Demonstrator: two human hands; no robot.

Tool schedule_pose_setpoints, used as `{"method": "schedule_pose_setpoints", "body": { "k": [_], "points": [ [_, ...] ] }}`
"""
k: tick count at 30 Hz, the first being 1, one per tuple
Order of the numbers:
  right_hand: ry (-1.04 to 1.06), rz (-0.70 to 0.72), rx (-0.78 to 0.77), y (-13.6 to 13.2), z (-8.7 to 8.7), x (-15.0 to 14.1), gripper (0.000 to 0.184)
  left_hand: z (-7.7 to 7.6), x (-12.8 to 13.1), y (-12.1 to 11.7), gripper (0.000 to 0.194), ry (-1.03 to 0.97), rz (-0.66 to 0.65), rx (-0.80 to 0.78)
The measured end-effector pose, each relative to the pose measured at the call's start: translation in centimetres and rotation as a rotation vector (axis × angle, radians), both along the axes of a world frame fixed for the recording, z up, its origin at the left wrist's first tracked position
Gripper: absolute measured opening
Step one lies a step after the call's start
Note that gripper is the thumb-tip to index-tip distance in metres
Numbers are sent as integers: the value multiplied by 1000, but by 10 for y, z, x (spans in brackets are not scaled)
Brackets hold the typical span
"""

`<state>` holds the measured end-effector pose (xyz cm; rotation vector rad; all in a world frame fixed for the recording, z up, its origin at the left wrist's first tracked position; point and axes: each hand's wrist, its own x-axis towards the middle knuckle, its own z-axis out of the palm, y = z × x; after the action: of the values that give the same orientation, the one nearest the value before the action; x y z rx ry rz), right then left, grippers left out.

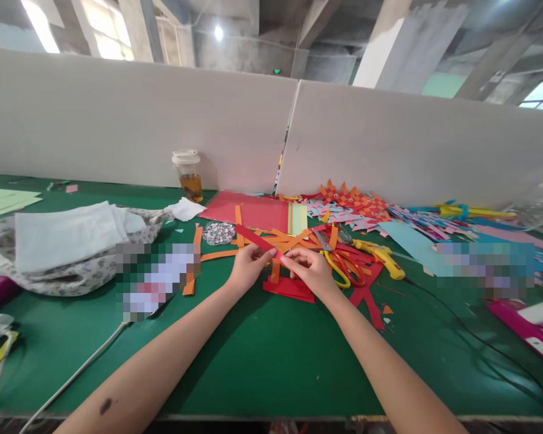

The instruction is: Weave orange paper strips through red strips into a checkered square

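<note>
A red paper strip (256, 239) is pinched between both hands above the green table. My left hand (252, 263) grips it near its middle, with the strip's far end slanting up to the left. At its lower right end, my right hand (308, 267) has thumb and fingers closed on it. Below the hands lie red strips (289, 290) and an orange strip (276, 271). Loose orange strips (219, 255) spread behind and to the left. Scissors with yellow and orange handles (344, 269) lie just right of my right hand.
A yellow hot glue gun (382, 258) with a black cord lies right of the scissors. Woven orange-red paper pieces (353, 202) are piled at the back. A lidded drink cup (189, 176) stands by the white partition (140, 120). Left are a phone (163, 283) on a cable and white cloth (67, 235).
</note>
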<state>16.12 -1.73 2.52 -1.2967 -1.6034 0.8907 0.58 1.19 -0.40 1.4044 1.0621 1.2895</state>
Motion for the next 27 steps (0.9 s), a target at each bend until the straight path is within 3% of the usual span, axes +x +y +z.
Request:
{"method": "schedule_pose_setpoints", "body": {
  "k": [5, 8, 11, 18, 23, 27],
  "points": [
    [212, 218, -24, 0, -1, 5, 22, 2, 0, -1, 34, -120, -78, -88],
    [241, 169, 13, 6, -7, 6, 14, 3, 0, -4, 36, -153, -178, -112],
    [277, 95, 56, 9, -11, 4, 26, 5, 2, -7, 39, -216, -277, -138],
    [149, 271, 15, 1, 0, 7, 26, 10, 1, -9, 42, -219, -304, -171],
    [231, 299, -13, 3, -3, 14, 49, 11, 1, -10, 42, -217, -347, -206],
    [235, 256, -22, 6, -5, 17, 30, 11, 2, -11, 40, -246, -378, -230]
  ]
}}
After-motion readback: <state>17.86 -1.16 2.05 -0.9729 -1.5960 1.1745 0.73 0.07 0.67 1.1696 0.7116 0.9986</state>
